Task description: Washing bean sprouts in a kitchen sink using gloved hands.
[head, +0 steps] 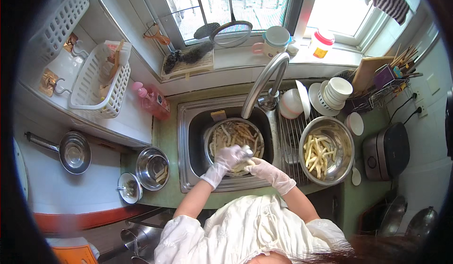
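Both hands wear thin, translucent gloves over the sink. My left hand [230, 157] is closed around a small tool with a pale end [247, 153]; its exact kind is unclear. Against that tool, my right hand [263, 170] grips a pale, stick-like food piece [250, 162]. Beneath them a round metal basin [263, 136] in the sink holds water and many long, pale, brownish pieces [235, 133]. To the right, a steel bowl [348, 150] contains cleaner-looking yellowish-white pieces [318, 154]. A smaller steel bowl [141, 168] at the left has a few cut pieces in it.
The curved faucet [262, 83] arches over the sink's [184, 140] back right. A wire dish rack [292, 136] carries bowls and plates [324, 94]. At left stand a pink pump bottle [154, 101] and a small bowl [136, 196]. A dark appliance [385, 150] sits at far right.
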### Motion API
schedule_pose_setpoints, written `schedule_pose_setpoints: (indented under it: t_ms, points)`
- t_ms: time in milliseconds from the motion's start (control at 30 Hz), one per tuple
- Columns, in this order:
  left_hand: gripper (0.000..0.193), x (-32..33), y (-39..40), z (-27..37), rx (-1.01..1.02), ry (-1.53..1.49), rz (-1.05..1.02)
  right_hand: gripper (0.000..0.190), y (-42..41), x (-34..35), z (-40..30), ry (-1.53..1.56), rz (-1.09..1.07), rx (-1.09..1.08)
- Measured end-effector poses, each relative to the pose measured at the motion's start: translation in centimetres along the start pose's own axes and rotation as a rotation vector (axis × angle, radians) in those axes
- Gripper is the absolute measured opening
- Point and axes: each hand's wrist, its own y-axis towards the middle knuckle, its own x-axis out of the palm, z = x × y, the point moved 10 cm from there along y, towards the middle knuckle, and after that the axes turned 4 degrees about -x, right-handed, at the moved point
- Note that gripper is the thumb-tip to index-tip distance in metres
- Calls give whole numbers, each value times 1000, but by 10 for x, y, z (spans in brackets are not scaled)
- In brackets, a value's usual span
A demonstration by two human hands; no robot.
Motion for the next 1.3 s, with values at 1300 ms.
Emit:
schedule_pose_setpoints:
  t_ms: [1300]
  points:
    - [54, -38, 17, -33, -125, 92, 199, 39, -22, 15, -19, 75, -18, -84]
